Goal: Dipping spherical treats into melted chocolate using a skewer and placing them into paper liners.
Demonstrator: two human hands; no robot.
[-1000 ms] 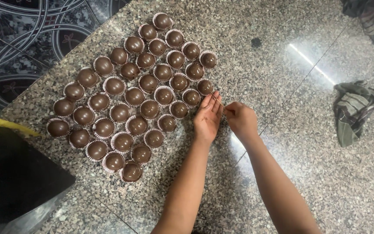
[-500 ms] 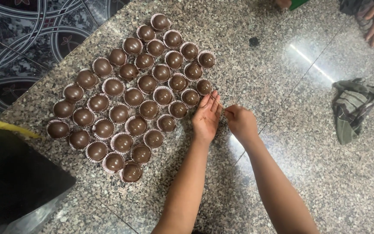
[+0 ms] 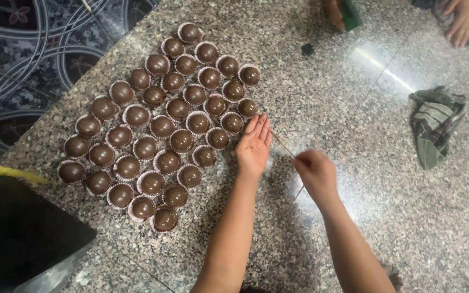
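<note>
Several round chocolate balls in paper cups (image 3: 161, 127) stand in rows on a speckled granite counter (image 3: 354, 163). My left hand (image 3: 253, 145) lies flat and open on the counter, fingers together, just right of the nearest cups. My right hand (image 3: 315, 172) is closed on a thin wooden stick (image 3: 283, 145) that slants up and left toward my left fingertips. The stick's tip is hard to make out.
A crumpled checked cloth (image 3: 435, 123) lies at the right. Another person's hands (image 3: 460, 21) and a green object (image 3: 348, 13) are at the top edge. A black box (image 3: 12, 233) sits at the lower left, patterned floor (image 3: 28, 54) beyond the counter's edge.
My right hand has drawn away to the right and down from my left hand, and the thin stick now shows between them. The left hand has stayed flat beside the cups.
</note>
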